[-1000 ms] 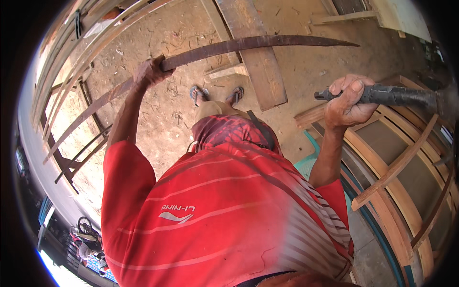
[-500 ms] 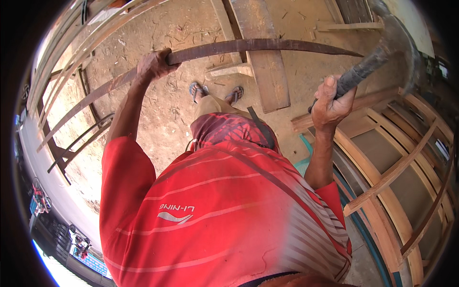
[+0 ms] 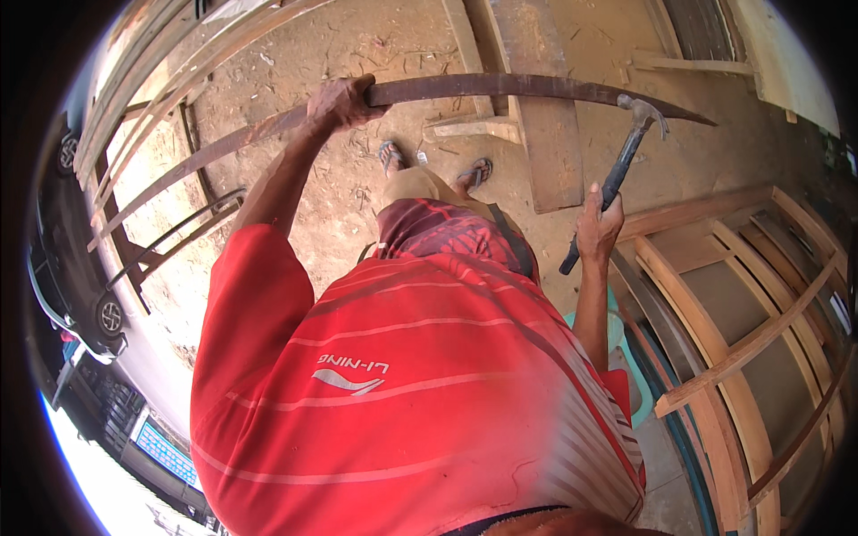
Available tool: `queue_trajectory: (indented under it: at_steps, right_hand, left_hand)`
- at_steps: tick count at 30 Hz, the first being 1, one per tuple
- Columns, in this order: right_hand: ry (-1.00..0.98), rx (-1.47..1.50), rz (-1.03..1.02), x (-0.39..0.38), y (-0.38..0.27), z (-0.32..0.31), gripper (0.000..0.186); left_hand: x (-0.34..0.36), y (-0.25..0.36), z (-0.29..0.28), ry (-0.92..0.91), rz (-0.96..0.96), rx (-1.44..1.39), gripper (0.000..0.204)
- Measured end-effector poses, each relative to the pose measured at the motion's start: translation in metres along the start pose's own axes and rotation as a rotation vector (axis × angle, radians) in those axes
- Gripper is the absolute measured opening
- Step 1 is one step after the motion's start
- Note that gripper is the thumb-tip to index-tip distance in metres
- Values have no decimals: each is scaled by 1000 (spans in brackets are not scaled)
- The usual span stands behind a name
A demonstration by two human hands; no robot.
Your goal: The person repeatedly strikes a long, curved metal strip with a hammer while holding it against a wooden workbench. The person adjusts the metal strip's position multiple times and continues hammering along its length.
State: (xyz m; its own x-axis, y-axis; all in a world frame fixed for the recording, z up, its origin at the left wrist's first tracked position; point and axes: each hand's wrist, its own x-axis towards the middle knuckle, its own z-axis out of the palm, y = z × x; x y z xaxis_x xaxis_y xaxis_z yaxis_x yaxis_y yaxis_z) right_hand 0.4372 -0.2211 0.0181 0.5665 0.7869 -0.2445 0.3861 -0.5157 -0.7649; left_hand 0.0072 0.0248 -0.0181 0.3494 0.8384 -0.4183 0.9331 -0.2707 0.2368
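The right hand is closed around the dark handle of a hammer, thumb laid along it, on the near side of the strip. The hammer's head overlaps the strip toward its right end; whether they touch I cannot tell. The left hand is wrapped round the strip left of its middle, fingers curled over the wood. The step in hand seems to be tapping the strip while the left hand steadies it; a further blow would call for a firm left grip and the hammer face square to the wood. The strip lies crosswise before the person, above the ground: long, narrow, dark brown, duller and paler-streaked to the left, narrowing at the right tip. It looks bowed, though the lens bends edges, so its true curve is uncertain. Beyond and beneath the strip is a plank; nearer, to its right, a wooden frame.
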Motion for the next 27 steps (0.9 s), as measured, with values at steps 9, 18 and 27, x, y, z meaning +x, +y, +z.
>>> queue_trajectory:
  at_steps: [9,18,27]
  right_hand:
    - [-154,-132,263,-88,-10,42,43]
    - [-76,255,466,-111,-47,112,32]
    - [-14,383,534,-110,-55,145,30]
  left_hand:
    - [-50,-86,-33,278,308,-170,114]
    - [-113,-260,-30,152,-50,105,95]
    - [-119,-272,-17,256,-42,99,24]
